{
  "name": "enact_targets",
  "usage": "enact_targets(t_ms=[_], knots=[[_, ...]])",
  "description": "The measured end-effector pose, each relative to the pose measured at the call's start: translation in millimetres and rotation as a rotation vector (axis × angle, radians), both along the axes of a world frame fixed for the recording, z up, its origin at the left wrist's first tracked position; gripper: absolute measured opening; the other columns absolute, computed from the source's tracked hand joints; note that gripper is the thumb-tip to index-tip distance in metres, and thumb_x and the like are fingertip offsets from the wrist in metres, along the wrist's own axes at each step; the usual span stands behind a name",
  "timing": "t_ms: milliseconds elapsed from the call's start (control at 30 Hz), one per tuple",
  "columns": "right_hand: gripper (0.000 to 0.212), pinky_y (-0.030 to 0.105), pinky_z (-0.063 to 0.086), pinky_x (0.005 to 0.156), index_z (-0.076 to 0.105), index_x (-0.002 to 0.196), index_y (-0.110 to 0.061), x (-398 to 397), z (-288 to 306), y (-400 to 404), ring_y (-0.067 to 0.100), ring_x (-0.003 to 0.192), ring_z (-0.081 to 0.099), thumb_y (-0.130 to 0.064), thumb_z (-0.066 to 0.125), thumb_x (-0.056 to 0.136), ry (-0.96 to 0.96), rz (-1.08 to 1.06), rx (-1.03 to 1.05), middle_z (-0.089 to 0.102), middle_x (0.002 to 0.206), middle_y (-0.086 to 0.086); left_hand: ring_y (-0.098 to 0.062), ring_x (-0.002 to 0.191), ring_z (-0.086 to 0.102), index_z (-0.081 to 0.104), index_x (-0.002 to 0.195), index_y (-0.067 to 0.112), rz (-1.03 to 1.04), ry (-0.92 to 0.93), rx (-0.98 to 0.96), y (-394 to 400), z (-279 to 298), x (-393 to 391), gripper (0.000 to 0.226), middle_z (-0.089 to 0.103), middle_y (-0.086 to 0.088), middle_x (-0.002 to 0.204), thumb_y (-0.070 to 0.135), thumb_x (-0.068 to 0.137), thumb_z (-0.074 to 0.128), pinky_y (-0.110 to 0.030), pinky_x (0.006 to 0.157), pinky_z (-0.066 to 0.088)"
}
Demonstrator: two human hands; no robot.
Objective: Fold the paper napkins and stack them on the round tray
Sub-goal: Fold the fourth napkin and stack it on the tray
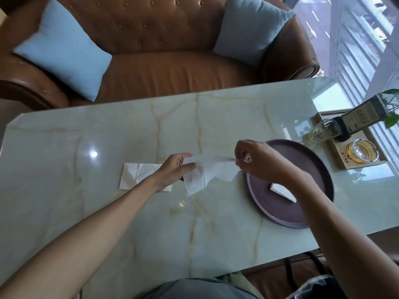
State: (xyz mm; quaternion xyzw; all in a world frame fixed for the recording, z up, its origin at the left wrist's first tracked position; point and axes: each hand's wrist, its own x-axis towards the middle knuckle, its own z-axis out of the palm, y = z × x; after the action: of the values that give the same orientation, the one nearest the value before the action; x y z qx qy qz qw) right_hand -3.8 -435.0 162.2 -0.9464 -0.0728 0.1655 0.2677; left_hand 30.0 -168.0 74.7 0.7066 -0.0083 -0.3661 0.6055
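A pale green marble-patterned desk [129, 212] with tan veins fills the middle. Beyond it stands a brown tufted leather sofa [164, 67] with two light blue cushions, one at its left end [62, 50] and one at its right [250, 29]. At the desk's far right corner a wooden tray [339, 162] carries a glass ashtray [361, 151] and a bottle [323, 130] (label unreadable).

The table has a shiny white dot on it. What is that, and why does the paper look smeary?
Head view: the dot is lamp glare reflected on the glossy table; the napkin held between left hand and right hand is motion-blurred; the wide lens bends the table's edges.
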Motion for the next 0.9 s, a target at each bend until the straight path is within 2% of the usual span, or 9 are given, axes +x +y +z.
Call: enact_targets(t_ms=[167,267,367,433,533,600,700,800,900], knots=[[0.022,0.027,0.046,0.089,0.069,0.098,-0.033,-12.9,0.4,-18.6,-0.002,0.097,0.063,-0.037,0.074,0.077,0.426,0.041,0.212,0.071,0.108,-0.015,-0.023,0.098,0.072,0.079,0.104,0.023,-0.040,-0.213,0.134,11.1,27.9,11.7,0.055,0.079,0.002,0.104,-0.014,0.088,0.043,-0.031,0.085,0.051],[0.039,0.037,0.044,0.107,0.067,0.117,-0.033,6.9,-7.7,-6.7,0.006,0.121,0.059,-0.040,0.075,0.080,0.184,-0.085,0.289,0.062,0.134,-0.013,-0.018,0.099,0.069,0.079,0.098,0.034,-0.149,-0.335,0.224,17.8,49.3,18.1,0.068,0.076,0.015,0.106,-0.014,0.081,0.034,-0.027,0.087,0.046],[0.065,0.046,0.028,0.122,0.048,0.147,-0.026,33.6,-21.5,31.8,0.016,0.150,0.034,-0.030,0.075,0.088,0.007,0.053,0.187,0.035,0.163,-0.002,0.003,0.101,0.065,0.078,0.095,0.043,-0.229,-0.386,0.278,23.0,73.5,20.6,0.072,0.068,0.029,0.108,-0.012,0.080,0.035,-0.023,0.087,0.046],[0.074,0.052,0.019,0.124,0.038,0.155,-0.029,49.5,-27.8,59.0,0.017,0.156,0.020,-0.027,0.073,0.089,-0.010,0.160,0.126,0.027,0.167,-0.003,0.003,0.105,0.062,0.078,0.095,0.043,-0.278,-0.438,0.333,27.8,87.7,19.0,0.068,0.069,0.028,0.110,-0.008,0.081,0.036,-0.024,0.087,0.049],[0.062,0.050,0.014,0.122,0.048,0.147,-0.035,64.5,-27.3,90.1,0.012,0.156,0.018,-0.024,0.070,0.091,0.047,0.272,0.114,0.041,0.160,-0.013,-0.002,0.101,0.064,0.080,0.092,0.037,-0.302,-0.451,0.368,40.4,100.4,14.6,0.058,0.072,0.022,0.106,-0.005,0.085,0.041,-0.024,0.084,0.049],[0.043,0.042,0.026,0.116,0.063,0.133,-0.028,69.0,-22.9,103.0,0.015,0.146,0.041,-0.023,0.069,0.091,0.061,0.340,0.084,0.062,0.141,-0.011,-0.002,0.097,0.065,0.080,0.089,0.038,-0.306,-0.445,0.397,52.3,104.8,11.4,0.057,0.072,0.022,0.100,-0.005,0.085,0.042,-0.021,0.079,0.046],[0.016,0.029,0.043,0.084,0.074,0.107,-0.016,71.4,-16.7,110.7,0.012,0.094,0.063,-0.020,0.069,0.091,0.067,0.365,0.121,0.072,0.098,-0.009,-0.010,0.093,0.065,0.078,0.091,0.043,-0.290,-0.457,0.445,73.5,107.9,8.1,0.058,0.072,0.018,0.098,-0.003,0.085,0.044,-0.025,0.076,0.046],[0.008,0.031,0.047,0.075,0.075,0.095,-0.018,71.7,-12.9,115.0,0.012,0.080,0.061,-0.021,0.069,0.091,0.048,0.348,0.111,0.068,0.083,-0.008,-0.027,0.094,0.068,0.067,0.118,0.050,-0.241,-0.416,0.396,96.1,107.0,6.6,0.058,0.073,0.009,0.110,0.003,0.086,0.055,-0.042,0.084,0.056],[0.010,0.033,0.052,0.078,0.076,0.096,-0.018,72.1,-9.1,120.7,0.015,0.083,0.063,-0.021,0.068,0.091,0.045,0.349,0.095,0.069,0.085,-0.006,-0.027,0.109,0.068,0.034,0.151,0.045,-0.289,-0.279,0.301,106.3,105.7,7.2,0.092,0.057,0.013,0.139,0.008,0.079,0.077,-0.039,0.095,0.057]])
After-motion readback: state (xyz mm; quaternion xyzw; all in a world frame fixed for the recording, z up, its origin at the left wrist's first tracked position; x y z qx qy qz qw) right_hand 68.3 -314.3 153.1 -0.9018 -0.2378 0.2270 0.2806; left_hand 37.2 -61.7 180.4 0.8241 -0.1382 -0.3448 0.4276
